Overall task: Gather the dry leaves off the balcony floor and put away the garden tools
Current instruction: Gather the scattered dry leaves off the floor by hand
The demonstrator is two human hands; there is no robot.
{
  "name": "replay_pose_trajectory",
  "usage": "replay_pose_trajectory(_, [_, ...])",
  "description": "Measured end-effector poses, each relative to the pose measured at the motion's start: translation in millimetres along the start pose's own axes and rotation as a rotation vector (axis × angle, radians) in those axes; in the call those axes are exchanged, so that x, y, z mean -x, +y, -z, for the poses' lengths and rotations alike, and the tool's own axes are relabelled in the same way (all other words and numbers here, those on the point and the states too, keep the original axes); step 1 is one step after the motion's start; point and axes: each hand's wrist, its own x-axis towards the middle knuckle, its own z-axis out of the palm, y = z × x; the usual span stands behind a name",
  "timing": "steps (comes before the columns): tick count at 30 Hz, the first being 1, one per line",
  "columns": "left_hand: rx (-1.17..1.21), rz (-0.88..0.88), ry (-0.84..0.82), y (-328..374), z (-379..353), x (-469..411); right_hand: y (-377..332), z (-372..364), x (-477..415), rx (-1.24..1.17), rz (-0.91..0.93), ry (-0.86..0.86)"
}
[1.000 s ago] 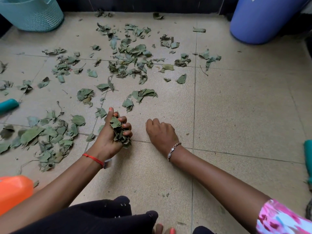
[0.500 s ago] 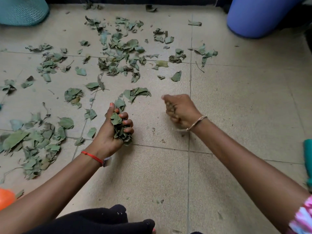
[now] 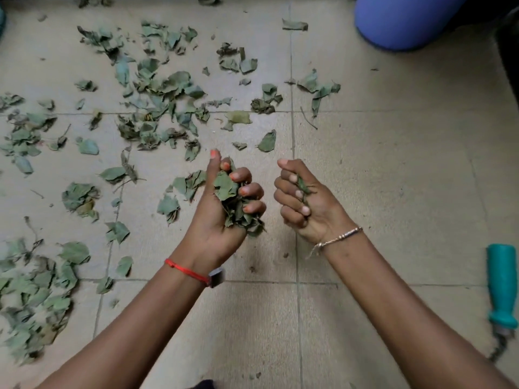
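My left hand (image 3: 216,220) is raised above the tiled floor, palm up, and grips a thick bunch of dry green leaves (image 3: 233,200). Just to its right, my right hand (image 3: 306,203) is also turned palm up, fingers curled round a few small leaf bits (image 3: 303,186). Dry leaves (image 3: 157,102) lie scattered over the far and left floor, with a denser heap (image 3: 33,293) at the near left. A garden tool with a teal handle (image 3: 502,284) lies on the floor at the right edge, its metal end mostly out of view.
A blue barrel (image 3: 407,21) stands at the far right. The beige tiled floor (image 3: 393,169) between it and my arms carries only a few specks. My dark-clothed knee shows at the bottom edge.
My right hand rose from the floor, turned palm up with small leaf bits and came beside the left. The left hand lifted its bunch higher. The view tilted forward.
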Motion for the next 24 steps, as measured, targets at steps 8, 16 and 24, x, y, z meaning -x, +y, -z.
replay_pose_trajectory(8, [0.018,-0.009,0.058,40.5,-80.1,47.0,-26.1,-78.4,54.1,-0.168,-0.026,0.030])
replay_pose_trajectory(16, [0.014,0.019,0.204,90.5,-237.5,125.8,-120.5,-206.0,156.4,-0.056,-0.004,0.223])
replay_pose_trajectory(24, [-0.178,0.103,0.193,101.6,-404.1,98.7,-279.0,-264.9,192.3,-0.107,0.170,0.294])
